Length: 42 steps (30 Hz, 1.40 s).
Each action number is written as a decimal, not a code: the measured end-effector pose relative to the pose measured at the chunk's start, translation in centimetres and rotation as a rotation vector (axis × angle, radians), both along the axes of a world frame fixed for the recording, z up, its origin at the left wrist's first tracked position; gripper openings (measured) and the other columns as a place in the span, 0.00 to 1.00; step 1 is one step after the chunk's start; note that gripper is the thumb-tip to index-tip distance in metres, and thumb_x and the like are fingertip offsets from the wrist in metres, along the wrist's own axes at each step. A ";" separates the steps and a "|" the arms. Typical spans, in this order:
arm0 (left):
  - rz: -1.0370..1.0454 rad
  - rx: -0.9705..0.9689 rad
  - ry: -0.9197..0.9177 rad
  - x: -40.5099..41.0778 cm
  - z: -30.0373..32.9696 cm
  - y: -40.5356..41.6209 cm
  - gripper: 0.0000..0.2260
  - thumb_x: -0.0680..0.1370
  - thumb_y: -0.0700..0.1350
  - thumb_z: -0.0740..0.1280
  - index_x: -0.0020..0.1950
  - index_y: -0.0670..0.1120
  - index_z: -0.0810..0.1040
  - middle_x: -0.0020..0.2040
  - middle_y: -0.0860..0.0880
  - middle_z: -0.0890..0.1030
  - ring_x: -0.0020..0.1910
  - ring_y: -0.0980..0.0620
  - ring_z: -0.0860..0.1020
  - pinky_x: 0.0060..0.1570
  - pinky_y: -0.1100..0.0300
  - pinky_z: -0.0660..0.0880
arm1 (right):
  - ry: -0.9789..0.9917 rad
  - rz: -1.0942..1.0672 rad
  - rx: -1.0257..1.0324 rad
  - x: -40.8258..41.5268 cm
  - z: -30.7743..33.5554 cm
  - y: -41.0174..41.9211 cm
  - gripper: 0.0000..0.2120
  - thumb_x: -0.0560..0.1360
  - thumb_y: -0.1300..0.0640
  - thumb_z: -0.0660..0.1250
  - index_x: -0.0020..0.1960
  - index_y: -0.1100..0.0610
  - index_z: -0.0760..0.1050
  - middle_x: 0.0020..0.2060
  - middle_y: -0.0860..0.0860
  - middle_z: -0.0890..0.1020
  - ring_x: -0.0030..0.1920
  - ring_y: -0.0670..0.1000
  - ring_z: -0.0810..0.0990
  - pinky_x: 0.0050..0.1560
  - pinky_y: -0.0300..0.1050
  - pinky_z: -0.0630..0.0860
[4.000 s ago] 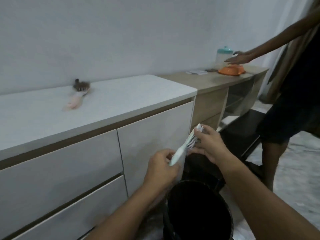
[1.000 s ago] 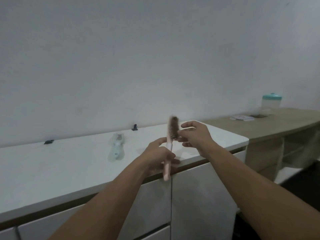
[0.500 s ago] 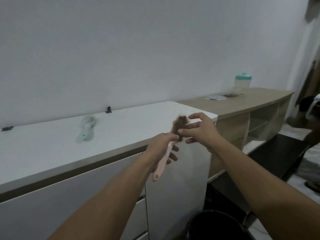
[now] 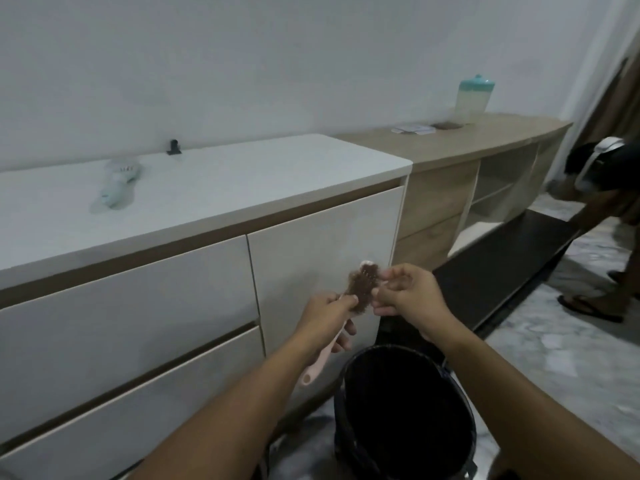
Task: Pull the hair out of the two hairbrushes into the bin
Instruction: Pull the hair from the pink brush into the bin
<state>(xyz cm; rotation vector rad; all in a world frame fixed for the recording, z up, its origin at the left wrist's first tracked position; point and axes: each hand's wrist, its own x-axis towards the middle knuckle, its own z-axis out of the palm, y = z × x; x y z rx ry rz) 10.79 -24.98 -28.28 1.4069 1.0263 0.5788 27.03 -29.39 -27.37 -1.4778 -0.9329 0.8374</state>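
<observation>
**Where Everything Sits**

The bin [image 4: 405, 410] stands on the floor in front of the cabinet. Both hands are above it, left hand [image 4: 323, 315] beside right hand [image 4: 407, 296], with one hairbrush [image 4: 360, 289] between them. The other hairbrush [image 4: 119, 183] lies on the surface [image 4: 242, 181], far left. A jar [image 4: 473, 98] stands far right, behind some papers [image 4: 412, 129].

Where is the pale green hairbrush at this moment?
In the head view the pale green hairbrush lies on the white cabinet top at the left, near the wall, left of a small black clip and apart from both hands.
</observation>
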 end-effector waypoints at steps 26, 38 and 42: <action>0.078 -0.107 0.166 1.2 -10.1 -3.0 0.14 0.70 0.54 0.66 0.34 0.44 0.75 0.20 0.47 0.73 0.17 0.47 0.70 0.18 0.64 0.64 | -0.521 -0.028 -0.192 1.1 -9.3 -2.9 0.12 0.74 0.57 0.72 0.57 0.54 0.81 0.38 0.50 0.82 0.38 0.49 0.82 0.43 0.49 0.83; 0.050 -0.071 0.221 1.3 -10.7 -3.5 0.16 0.65 0.56 0.66 0.34 0.43 0.76 0.20 0.46 0.73 0.16 0.46 0.70 0.21 0.63 0.64 | -0.718 -0.019 -0.175 1.0 -9.1 -3.2 0.05 0.74 0.58 0.72 0.49 0.55 0.85 0.42 0.49 0.86 0.42 0.46 0.83 0.50 0.46 0.82; 0.025 -0.132 0.211 1.2 -10.2 -3.4 0.17 0.69 0.56 0.66 0.37 0.41 0.77 0.22 0.45 0.75 0.18 0.46 0.72 0.21 0.63 0.65 | -0.694 -0.072 -0.182 1.2 -9.0 -3.1 0.04 0.75 0.58 0.71 0.47 0.55 0.84 0.40 0.48 0.84 0.43 0.47 0.82 0.49 0.46 0.81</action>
